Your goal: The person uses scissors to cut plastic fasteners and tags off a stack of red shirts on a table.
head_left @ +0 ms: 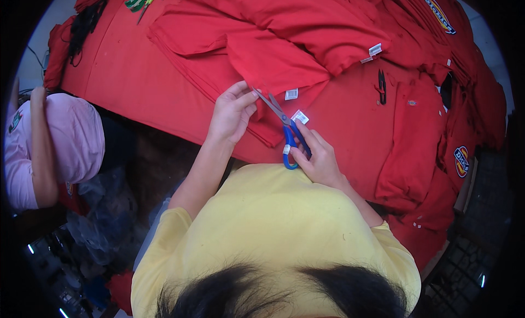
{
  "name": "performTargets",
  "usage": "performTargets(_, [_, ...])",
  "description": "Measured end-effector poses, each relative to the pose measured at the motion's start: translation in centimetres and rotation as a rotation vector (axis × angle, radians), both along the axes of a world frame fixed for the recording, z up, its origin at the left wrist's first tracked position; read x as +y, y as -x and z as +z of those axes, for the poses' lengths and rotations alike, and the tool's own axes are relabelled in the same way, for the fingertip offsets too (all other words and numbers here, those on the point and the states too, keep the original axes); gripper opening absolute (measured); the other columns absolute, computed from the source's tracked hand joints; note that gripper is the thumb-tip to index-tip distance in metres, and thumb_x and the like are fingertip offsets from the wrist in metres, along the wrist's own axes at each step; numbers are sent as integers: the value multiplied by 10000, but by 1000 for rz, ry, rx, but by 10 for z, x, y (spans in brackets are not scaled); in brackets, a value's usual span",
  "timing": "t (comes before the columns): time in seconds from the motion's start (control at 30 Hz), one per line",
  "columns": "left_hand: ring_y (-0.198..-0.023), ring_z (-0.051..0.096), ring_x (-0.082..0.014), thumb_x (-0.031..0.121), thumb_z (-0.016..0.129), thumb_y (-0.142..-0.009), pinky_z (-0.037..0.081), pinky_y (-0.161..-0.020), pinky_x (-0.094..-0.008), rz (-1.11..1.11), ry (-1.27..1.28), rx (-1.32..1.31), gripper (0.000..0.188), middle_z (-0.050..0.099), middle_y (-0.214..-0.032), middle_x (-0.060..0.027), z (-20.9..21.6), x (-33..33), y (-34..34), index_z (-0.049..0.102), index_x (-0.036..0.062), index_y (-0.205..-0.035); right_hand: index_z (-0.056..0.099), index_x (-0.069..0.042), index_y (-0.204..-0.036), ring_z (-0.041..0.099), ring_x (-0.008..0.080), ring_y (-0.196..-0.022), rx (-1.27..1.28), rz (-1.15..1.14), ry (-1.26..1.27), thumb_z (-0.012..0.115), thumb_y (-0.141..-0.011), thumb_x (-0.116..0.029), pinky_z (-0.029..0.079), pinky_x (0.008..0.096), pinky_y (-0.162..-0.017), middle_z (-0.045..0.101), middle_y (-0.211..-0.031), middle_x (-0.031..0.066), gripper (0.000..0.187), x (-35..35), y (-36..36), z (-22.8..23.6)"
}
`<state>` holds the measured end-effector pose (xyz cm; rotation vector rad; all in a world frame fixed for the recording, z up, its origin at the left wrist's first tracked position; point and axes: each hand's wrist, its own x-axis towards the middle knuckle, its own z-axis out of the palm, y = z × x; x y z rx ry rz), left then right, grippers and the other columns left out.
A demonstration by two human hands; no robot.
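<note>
On the red-covered table (136, 83), left hand (231, 114) pinching red garment (273, 61), right hand (317, 156) gripping blue-handled scissors (284, 126).

The left hand (232, 113) reaches far forward, fingers pinched together. The right hand (317, 156) sits nearer, curled closed, both forearms bare.

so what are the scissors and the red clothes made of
The scissors look like bare grey metal blades with glossy blue plastic handles, held in the right hand. The red clothes look like matte woven cloth that folds softly under the left hand; likely cotton or a blend, which the picture cannot settle.
</note>
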<state>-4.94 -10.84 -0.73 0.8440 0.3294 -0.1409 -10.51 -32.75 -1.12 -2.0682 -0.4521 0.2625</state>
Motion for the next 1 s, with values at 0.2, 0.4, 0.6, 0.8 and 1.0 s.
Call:
performTargets(0.2, [-915, 600, -138, -45, 577, -842, 495, -758, -244, -28, -24, -19, 282, 621, -988, -79, 0, 0, 2, 554, -10, -1122, 388, -5, -1359, 590, 220, -789, 57, 11, -24, 598, -869, -147, 466, 303, -697, 575, -950, 137, 552, 5, -4, 5])
performTargets(0.4, [-904, 603, -116, -37, 594, -838, 505, -775, -242, -2, -8, -4, 279, 616, -961, -41, 5, -6, 2, 563, 13, -1110, 385, -10, -1363, 604, 216, -828, 176, -3, -186, 558, -889, -120, 462, 288, -730, 587, -971, 143, 516, 3, -4, -8])
performTargets(0.6, [-927, 598, -123, -51, 592, -832, 496, -798, -251, -15, -5, -8, 304, 612, -998, -49, 3, -5, 3, 550, 26, -1123, 377, -5, -1370, 615, 152, -801, 413, -28, -287, 529, -903, -72, 475, 271, -738, 590, -959, 118, 496, 2, -4, -8])
performTargets(0.8, [-1020, 571, -139, -75, 584, -816, 466, -852, -268, -111, -68, -33, 478, 579, -1123, -56, 1, -1, 4, 470, 52, -1263, 370, -22, -1384, 615, 148, -911, 200, 16, -279, 559, -910, -116, 481, 275, -792, 599, -983, 97, 519, 7, -11, -11])
performTargets(1.0, [-792, 561, -70, -47, 603, -810, 410, -618, -200, -86, -112, -22, 526, 602, -988, -35, 12, -9, 9, 457, 58, -1304, 380, -18, -1380, 564, 78, -720, 532, -44, -382, 556, -902, -100, 492, 205, -614, 592, -980, 59, 516, 9, -17, 3])
